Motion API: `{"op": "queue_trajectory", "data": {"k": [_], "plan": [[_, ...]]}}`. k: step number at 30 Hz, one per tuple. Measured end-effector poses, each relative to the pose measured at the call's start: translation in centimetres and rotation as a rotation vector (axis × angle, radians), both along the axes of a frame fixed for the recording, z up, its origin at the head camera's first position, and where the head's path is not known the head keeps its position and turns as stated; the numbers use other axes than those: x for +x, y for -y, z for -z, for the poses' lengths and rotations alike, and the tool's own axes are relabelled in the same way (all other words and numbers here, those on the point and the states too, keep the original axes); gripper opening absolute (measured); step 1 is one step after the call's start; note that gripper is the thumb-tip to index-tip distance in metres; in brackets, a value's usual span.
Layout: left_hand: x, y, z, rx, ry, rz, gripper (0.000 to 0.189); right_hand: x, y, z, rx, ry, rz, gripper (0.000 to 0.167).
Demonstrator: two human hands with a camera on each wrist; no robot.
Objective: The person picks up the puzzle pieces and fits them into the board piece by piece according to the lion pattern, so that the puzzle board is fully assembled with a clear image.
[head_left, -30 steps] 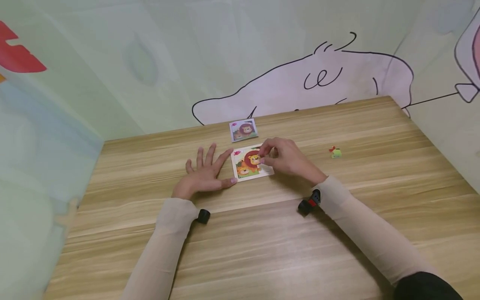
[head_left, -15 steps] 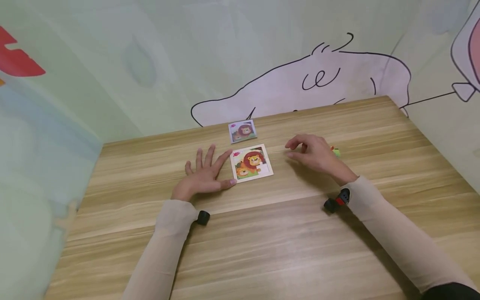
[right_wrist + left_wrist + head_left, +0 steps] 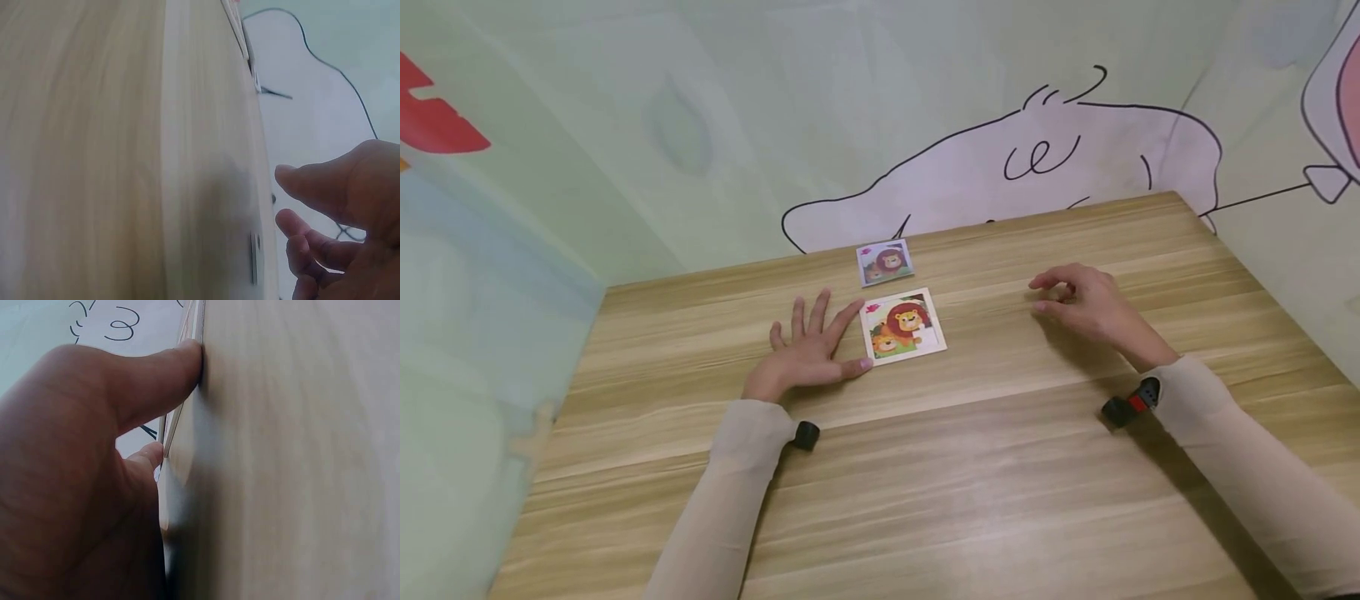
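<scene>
My left hand (image 3: 808, 354) lies with fingers spread at the left side of a small lion jigsaw puzzle (image 3: 901, 323). Its thumb (image 3: 165, 378) and index fingertip touch the two left corners of the white-bordered tray. A pale gap shows at the puzzle's lower right, beside the lion pieces. Off to the right, my right hand (image 3: 1093, 304) hovers low over the table, thumb and forefinger apart, with nothing between them. Beneath it in the right wrist view lies a thin loose puzzle piece (image 3: 255, 259), seen edge-on; the hand hides it in the head view.
Behind the puzzle, a picture card (image 3: 885, 262) with the same lion scene lies near the table's back edge. The wood-grain table (image 3: 925, 492) meets a cartoon-printed cloth backdrop (image 3: 737, 125) at the rear.
My right hand has let go at the puzzle and moved right, over where the loose green and red piece lay. A section of the puzzle's right side is now filled. The left hand stays put.
</scene>
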State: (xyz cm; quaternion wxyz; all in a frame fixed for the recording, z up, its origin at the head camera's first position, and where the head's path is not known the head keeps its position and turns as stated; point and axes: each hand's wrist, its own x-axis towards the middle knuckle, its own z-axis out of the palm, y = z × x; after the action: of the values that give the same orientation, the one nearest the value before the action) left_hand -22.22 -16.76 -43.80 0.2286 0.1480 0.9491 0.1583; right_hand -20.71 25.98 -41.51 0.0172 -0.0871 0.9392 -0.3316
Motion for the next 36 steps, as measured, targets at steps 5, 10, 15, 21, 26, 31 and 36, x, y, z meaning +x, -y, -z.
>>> {"op": "queue_trajectory", "data": {"k": [5, 10, 15, 21, 26, 31, 36], "plan": [[0.0, 0.0, -0.1, 0.006, 0.001, 0.002, 0.098, 0.1, -1.7, -0.1, 0.028, 0.002, 0.018, 0.032], [-0.2, 0.2, 0.3, 0.002, -0.001, 0.007, 0.099, 0.1, -3.0, -0.2, 0.074, 0.045, 0.014, 0.037], [-0.5, 0.3, 0.7, -0.003, -0.008, 0.011, 0.099, 0.0, -3.8, 0.0, 0.115, 0.062, 0.003, 0.037], [-0.5, 0.4, 0.7, -0.005, -0.011, 0.015, 0.099, 0.0, -4.1, 0.4, 0.129, 0.025, -0.019, 0.032], [-0.5, 0.3, 0.6, -0.007, -0.006, 0.013, 0.099, 0.0, -4.1, 0.4, 0.134, 0.019, -0.027, 0.030], [-0.3, 0.2, 0.3, -0.005, 0.001, 0.006, 0.099, -0.1, -4.1, 0.3, 0.137, 0.032, -0.023, 0.028], [-0.1, 0.1, 0.1, 0.003, 0.004, 0.006, 0.099, -0.2, -4.0, 0.1, 0.110, 0.045, 0.000, 0.025]]}}
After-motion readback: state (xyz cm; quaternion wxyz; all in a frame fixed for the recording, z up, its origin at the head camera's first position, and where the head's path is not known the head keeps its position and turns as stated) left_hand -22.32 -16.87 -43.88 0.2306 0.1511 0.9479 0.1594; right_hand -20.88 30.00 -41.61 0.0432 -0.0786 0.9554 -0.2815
